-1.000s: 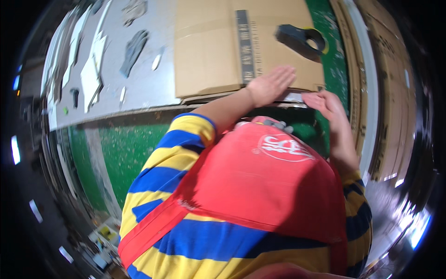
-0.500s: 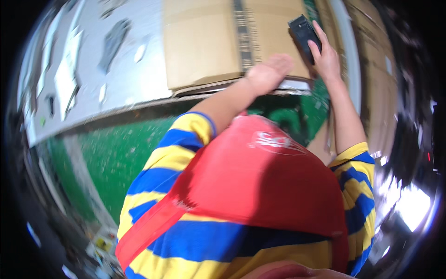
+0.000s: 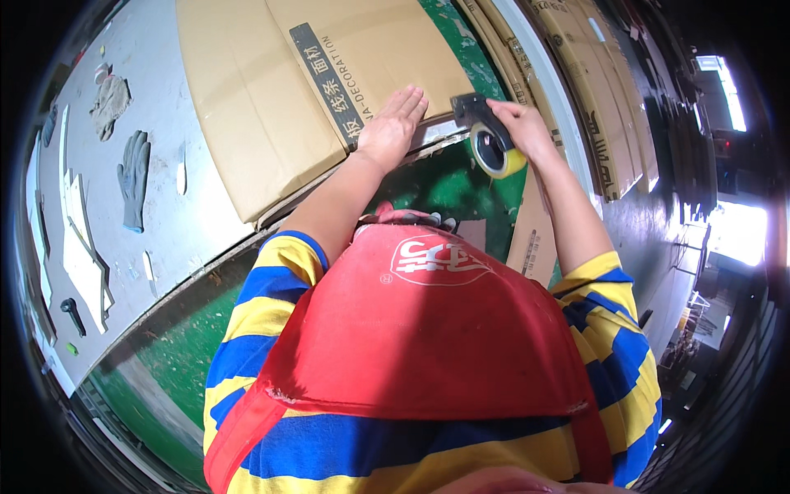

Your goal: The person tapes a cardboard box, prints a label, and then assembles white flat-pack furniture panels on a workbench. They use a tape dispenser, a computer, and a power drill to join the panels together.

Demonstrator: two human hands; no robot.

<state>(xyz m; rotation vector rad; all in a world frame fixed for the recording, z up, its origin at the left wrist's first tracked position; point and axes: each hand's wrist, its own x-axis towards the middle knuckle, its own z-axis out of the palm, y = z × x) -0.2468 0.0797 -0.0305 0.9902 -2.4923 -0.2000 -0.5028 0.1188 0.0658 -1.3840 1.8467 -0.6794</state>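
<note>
A large flat cardboard box [image 3: 239, 99] with a dark printed band lies on a grey table. My left hand [image 3: 391, 132] rests flat on the box near its front edge, fingers stretched out. My right hand [image 3: 524, 130] is closed on the grip of a black tape dispenser [image 3: 471, 109] at the box's near right corner. Its roll of clear yellowish tape [image 3: 504, 165] hangs toward me, past the edge. Whether the dispenser's head touches the box is hard to tell.
On the grey table [image 3: 164, 222], left of the box, lie a dark grey glove [image 3: 133, 181], a lighter glove [image 3: 109, 105], white strips [image 3: 82, 255] and a black-handled tool [image 3: 74, 316]. More flat cartons [image 3: 588, 99] are stacked to the right. Below is green floor [image 3: 177, 329].
My view has turned, so the box sits further left. My right hand has brought the dispenser down to the box's corner, its roll now showing. My left hand, blurred before, lies flat on the box.
</note>
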